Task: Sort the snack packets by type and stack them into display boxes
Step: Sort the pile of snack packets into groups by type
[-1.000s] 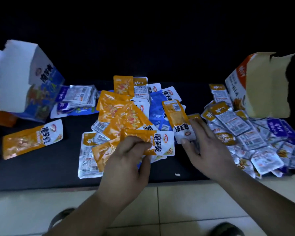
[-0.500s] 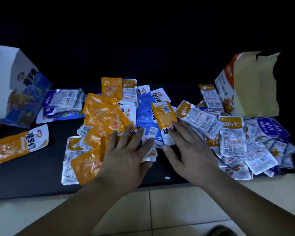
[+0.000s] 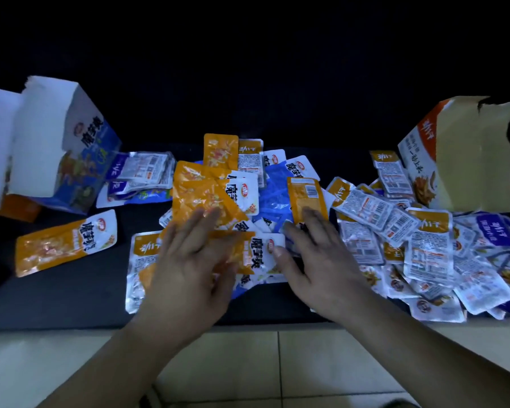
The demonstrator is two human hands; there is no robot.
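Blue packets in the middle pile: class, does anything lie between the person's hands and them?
Yes. Orange packets overlap the blue packets on their left, and another orange packet lies across their right. Both the left hand and right hand rest flat on top.

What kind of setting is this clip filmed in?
Probably a dim indoor room, maybe a home or stockroom: snack packets heaped on a low dark surface, torn display boxes at both ends, pale floor tiles underneath.
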